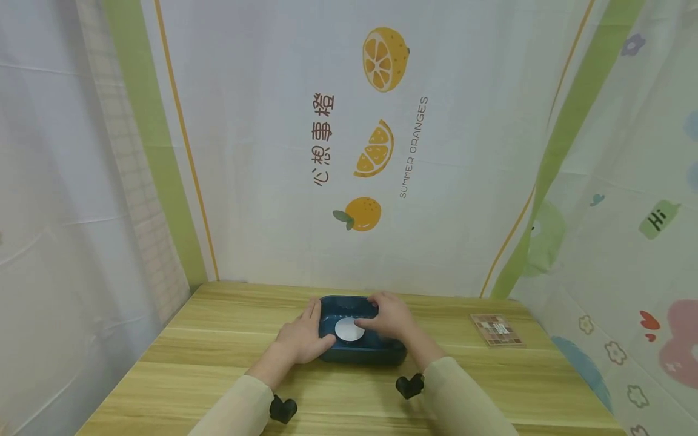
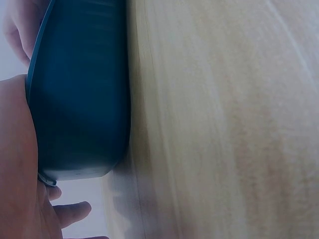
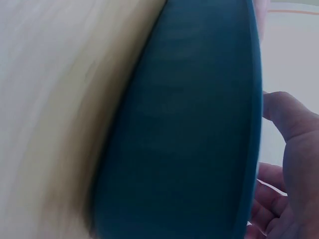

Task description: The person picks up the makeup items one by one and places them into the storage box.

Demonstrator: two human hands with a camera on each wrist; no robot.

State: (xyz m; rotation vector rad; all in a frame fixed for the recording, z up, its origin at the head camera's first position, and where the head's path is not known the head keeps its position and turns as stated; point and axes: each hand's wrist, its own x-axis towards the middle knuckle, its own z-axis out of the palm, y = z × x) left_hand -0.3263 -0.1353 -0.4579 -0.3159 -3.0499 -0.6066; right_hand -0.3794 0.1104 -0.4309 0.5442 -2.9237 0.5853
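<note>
A dark blue-green rectangular basin (image 1: 360, 356) sits on the table, with a round white disc-like piece (image 1: 349, 330) inside it. My left hand (image 1: 302, 338) rests on the basin's left end, thumb reaching over the near-left rim. Its fingers extend past that end in the left wrist view, fairly straight. My right hand (image 1: 391, 316) is over the basin's right part, thumb at the white piece's edge and fingertips by the far rim. In the right wrist view its fingers (image 3: 269, 199) are bent and partly hidden behind the rim, so what they hold is unclear.
On the right of the wooden table (image 1: 229, 357) lies a flat card with brown squares (image 1: 497, 330). A white curtain with orange prints (image 1: 272, 151) hangs behind the table, and a patterned cloth (image 1: 605, 303) hangs at the right.
</note>
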